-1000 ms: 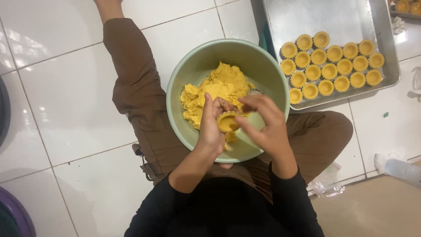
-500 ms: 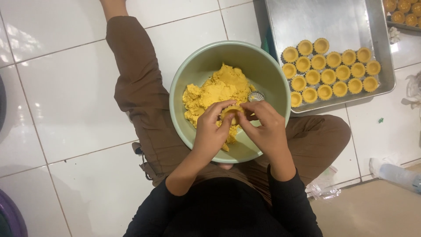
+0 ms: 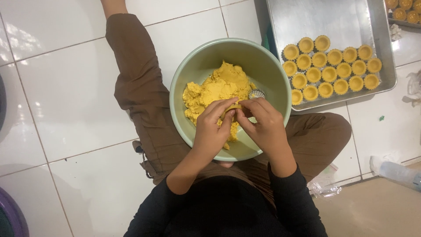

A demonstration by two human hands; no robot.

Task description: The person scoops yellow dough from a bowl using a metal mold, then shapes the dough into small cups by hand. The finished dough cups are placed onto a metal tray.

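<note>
A pale green bowl (image 3: 267,70) rests on my lap and holds a mound of yellow dough (image 3: 217,90). Both hands meet over the bowl's near side. My left hand (image 3: 212,129) cups a small piece of dough (image 3: 231,113), likely in a tart mould that the fingers mostly hide. My right hand (image 3: 265,127) presses on that same piece with thumb and fingertips. A small fluted metal tart mould (image 3: 256,93) lies in the bowl just beyond my right fingers.
A metal baking tray (image 3: 315,19) lies on the white tiled floor at the upper right, with several dough-lined tart shells (image 3: 333,72) in rows. A second tray corner (image 3: 403,13) with more shells shows at the top right. A plastic bottle (image 3: 394,171) lies at the right.
The hands have closed together over the dough piece, hiding the mould that showed a second ago. The view has shifted slightly; the bowl and tray stay put.
</note>
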